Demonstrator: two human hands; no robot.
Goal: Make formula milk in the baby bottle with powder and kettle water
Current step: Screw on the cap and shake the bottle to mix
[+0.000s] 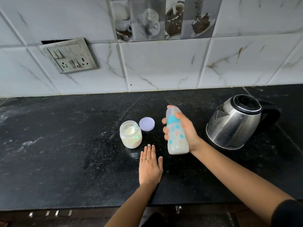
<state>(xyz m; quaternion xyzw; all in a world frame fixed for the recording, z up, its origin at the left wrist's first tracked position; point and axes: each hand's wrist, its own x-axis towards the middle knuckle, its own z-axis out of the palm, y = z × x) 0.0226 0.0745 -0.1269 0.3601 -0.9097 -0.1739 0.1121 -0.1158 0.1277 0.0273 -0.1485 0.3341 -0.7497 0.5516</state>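
This is a home kitchen: a black stone table (65,145) runs along a wall of white marble-look tiles (164,66), with picture tiles (160,18) of coffee cups at the far top. A steel electric kettle (234,123) stands at the right, a switch and socket plate (70,56) sits on the wall far left, and metal handles (56,213) show below the near edge.

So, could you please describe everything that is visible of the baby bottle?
The baby bottle is translucent plastic, printed with small teal and pink shapes. A teal ring closes its neck and a clear cap covers the top. Whitish liquid fills its lowest part; the walls above look cloudy. It is nearly upright, top leaning slightly left, between the powder jar and the kettle. The right hand grips its upper body. It seems lifted off the black counter.
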